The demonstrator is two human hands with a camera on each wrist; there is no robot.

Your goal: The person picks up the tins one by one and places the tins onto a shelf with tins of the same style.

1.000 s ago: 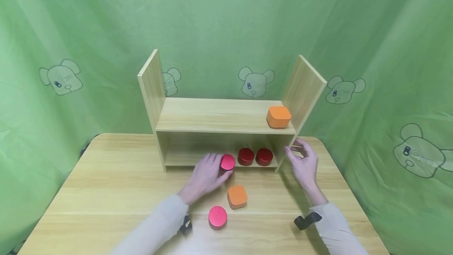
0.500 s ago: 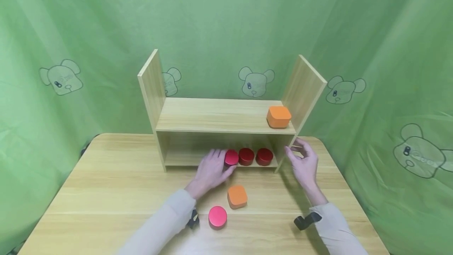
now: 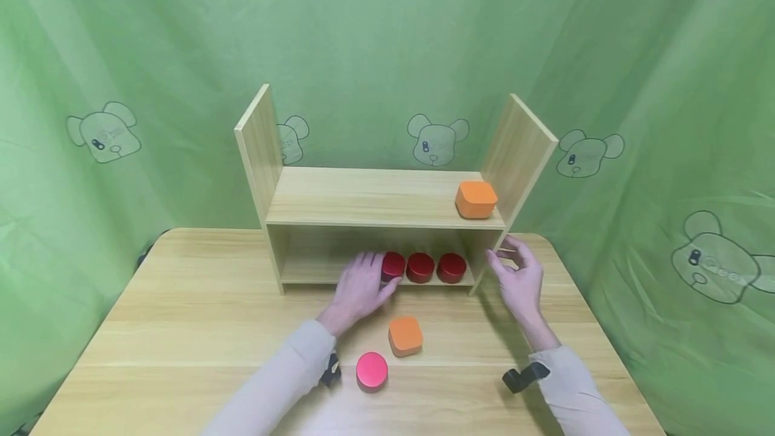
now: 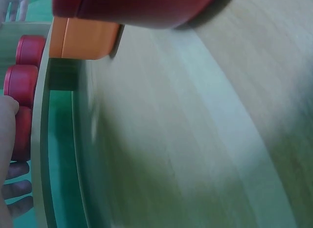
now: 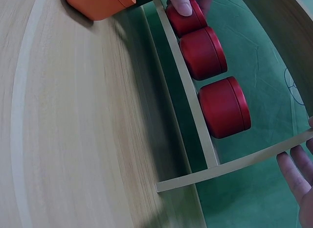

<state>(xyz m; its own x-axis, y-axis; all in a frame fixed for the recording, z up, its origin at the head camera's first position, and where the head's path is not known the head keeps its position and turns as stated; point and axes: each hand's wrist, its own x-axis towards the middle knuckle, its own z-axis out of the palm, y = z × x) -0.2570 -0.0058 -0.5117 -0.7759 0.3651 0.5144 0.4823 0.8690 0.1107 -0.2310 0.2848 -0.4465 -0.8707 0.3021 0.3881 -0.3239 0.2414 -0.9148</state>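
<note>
On the lower board of a wooden shelf (image 3: 375,197), my left hand (image 3: 357,291) grips a round red tin (image 3: 393,265), its thumb in front and fingers round the left side. That tin is leftmost in a row with a middle tin (image 3: 420,268) and a right tin (image 3: 451,268); the right wrist view shows all three (image 5: 224,108). My right hand (image 3: 522,281) pinches the shelf's right side panel (image 5: 234,162), with the thumb on the inner side and fingers outside. Another red tin (image 3: 372,371) and an orange rounded-square tin (image 3: 406,336) stand on the table before the shelf.
A second orange tin (image 3: 475,200) sits at the right end of the upper board. The tall left side panel (image 3: 259,147) rises beside the boards. A green curtain (image 3: 363,52) hangs behind the wooden table (image 3: 181,328).
My left hand has carried its red tin back onto the lower board, first rightward, then slightly left, into line with the other two. The right hand has stayed in place.
</note>
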